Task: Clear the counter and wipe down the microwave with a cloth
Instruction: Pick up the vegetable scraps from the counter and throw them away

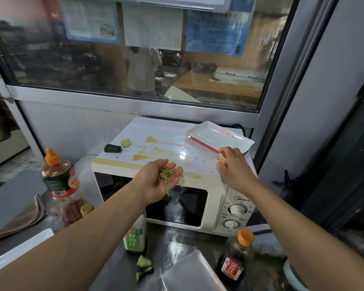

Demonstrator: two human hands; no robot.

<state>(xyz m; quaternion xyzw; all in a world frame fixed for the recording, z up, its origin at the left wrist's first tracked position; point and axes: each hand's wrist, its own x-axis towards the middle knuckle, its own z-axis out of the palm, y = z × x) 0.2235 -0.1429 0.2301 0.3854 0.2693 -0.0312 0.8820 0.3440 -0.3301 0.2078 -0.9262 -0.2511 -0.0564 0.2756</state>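
Head view shows the left hand (160,181) cupping green peelings (167,176) loosely while the right hand (231,162) pinches a pale scrap (221,158) off the sauce-stained microwave (172,164); I'd clear the far-left cucumber pieces (117,146) next.

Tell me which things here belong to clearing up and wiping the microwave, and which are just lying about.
Part of the job: microwave, brown spill on its top, cucumber pieces, white tray, green scraps in left hand, right hand, folded cloth.

Lying about: sauce bottles, posters on the window.
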